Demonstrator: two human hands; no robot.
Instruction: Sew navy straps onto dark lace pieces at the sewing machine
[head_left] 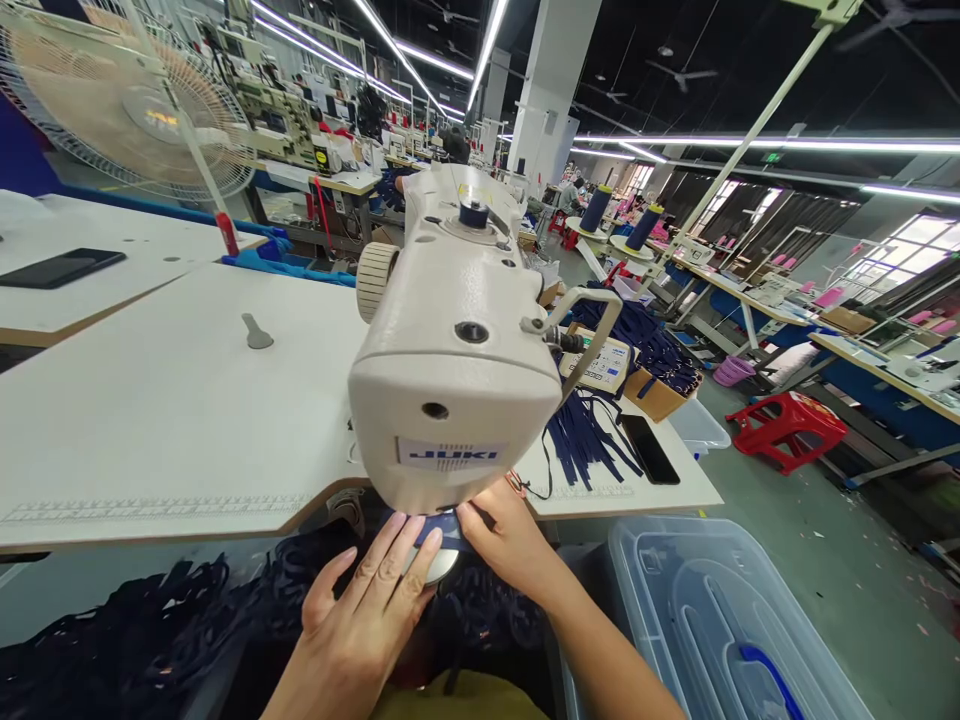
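Observation:
A cream JUKI sewing machine [457,330] stands on the white table [172,400] right in front of me. My left hand [367,610] lies flat with fingers stretched out on a dark navy fabric piece [444,530] under the machine head. My right hand [506,540] presses the same navy piece from the right, its fingertips tucked under the head where the needle area is hidden. A heap of navy strips [150,630] lies in my lap at the lower left.
More navy strips [585,435] and a black phone [649,448] lie on the table's right end, beside a cardboard box [660,392]. A clear plastic bin lid [705,620] sits at lower right. A fan [127,100] stands at upper left, a red stool [787,425] on the floor.

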